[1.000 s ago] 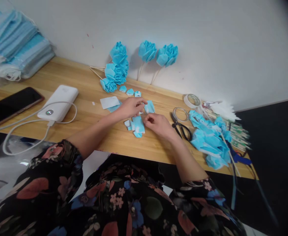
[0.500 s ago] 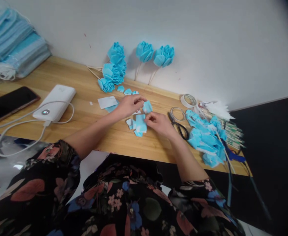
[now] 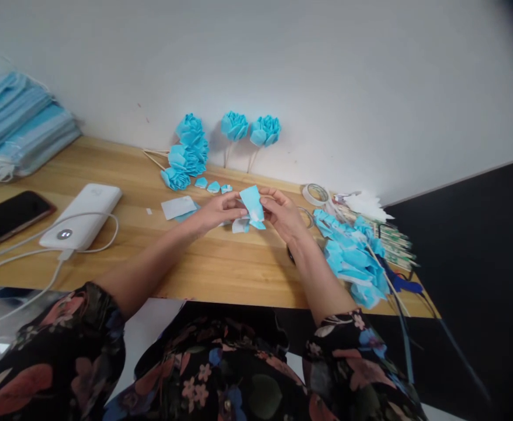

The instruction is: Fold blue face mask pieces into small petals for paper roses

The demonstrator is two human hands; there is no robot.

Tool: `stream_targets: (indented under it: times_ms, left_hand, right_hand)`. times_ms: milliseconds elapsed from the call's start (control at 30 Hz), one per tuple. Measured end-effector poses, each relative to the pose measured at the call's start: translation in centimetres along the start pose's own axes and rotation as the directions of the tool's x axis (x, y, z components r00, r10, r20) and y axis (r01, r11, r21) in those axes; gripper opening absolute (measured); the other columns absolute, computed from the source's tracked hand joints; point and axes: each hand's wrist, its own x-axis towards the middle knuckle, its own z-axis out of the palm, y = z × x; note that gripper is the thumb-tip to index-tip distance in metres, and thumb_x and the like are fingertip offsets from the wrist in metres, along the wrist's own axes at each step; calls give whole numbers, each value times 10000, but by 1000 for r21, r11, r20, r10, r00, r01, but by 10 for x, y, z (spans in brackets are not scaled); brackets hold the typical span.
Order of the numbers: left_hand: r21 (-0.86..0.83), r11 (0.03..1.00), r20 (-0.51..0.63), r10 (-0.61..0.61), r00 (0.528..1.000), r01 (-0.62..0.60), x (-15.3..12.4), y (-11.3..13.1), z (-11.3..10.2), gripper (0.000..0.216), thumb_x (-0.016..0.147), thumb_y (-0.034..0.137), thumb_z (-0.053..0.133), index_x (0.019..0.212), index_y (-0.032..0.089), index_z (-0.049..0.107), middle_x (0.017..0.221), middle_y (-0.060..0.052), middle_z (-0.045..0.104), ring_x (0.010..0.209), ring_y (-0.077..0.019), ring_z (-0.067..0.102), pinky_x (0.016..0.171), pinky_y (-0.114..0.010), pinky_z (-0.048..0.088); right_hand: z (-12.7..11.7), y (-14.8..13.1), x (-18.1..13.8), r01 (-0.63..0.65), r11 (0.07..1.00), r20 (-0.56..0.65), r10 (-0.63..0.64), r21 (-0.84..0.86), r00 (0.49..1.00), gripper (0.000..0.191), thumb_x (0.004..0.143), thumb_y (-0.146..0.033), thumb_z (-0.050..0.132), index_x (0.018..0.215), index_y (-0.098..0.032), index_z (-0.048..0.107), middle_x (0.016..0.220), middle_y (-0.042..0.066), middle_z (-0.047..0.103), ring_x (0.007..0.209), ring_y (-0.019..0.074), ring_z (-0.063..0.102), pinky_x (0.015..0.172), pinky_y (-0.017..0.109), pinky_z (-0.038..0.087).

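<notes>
Between my two hands, above the table, is a blue fabric piece [image 3: 251,202], seemingly cut from a face mask. My left hand [image 3: 221,211] pinches its left side. My right hand [image 3: 281,211] has its fingers closed on the right edge. Just below the held piece, small blue and white scraps [image 3: 241,225] show, partly hidden by it. A white-and-blue sheet [image 3: 178,207] lies left of my left hand. Beyond the hands, small folded blue petals [image 3: 213,187] sit in a row. Blue flowers on sticks [image 3: 186,158] lie behind them.
Two more blue flowers [image 3: 265,130] lean against the wall. At left are a mask stack [image 3: 24,123], a phone [image 3: 13,216] and a cabled power bank [image 3: 83,213]. To the right are a tape roll [image 3: 315,194], a blue fabric pile [image 3: 353,257] and a blue-handled tool [image 3: 408,285].
The hands have come level on either side of the blue piece, which is now raised between them. The view has tilted up and shifted right. My right forearm now covers most of the black-handled scissors.
</notes>
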Motion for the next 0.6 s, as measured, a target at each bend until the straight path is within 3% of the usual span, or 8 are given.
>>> stream_targets:
  times_ms: [133,367,467,600]
  left_hand:
    - [-12,1000,13,22,1000,-22,1,-1,0,544,678,287,845,1156,147,626,933,-56,726,887,-185,678,818,-298,502]
    - [53,999,30,-13,999,12,4,-13,-2,573,698,235,783,1226,159,575,726,24,662,650,-120,603,645,-249,434]
    - [93,995,47,-28,998,24,1,-12,1,522,762,313,764,1235,155,608,791,-8,686,665,-124,605,643,-260,447]
    - [72,997,-17,6,1000,-5,-3,-6,6,503,895,567,621,1183,158,677,1083,-109,717,940,-211,673,824,-354,527]
  right_hand:
    - [4,5,5,-13,997,30,11,76,999,524,580,-367,902,1038,-244,682,694,-67,651,565,100,532,557,239,441]
    - [-1,21,5,69,974,-86,-51,217,995,440,610,-298,868,1010,-263,689,674,-77,618,555,97,509,545,232,431]
    - [-4,20,4,83,960,-106,-56,268,993,433,624,-282,860,1022,-272,691,664,-82,612,558,99,519,559,236,455]
    - [-3,23,3,83,956,-86,-61,282,994,410,657,-280,847,1035,-271,690,705,-70,656,588,109,559,590,247,494]
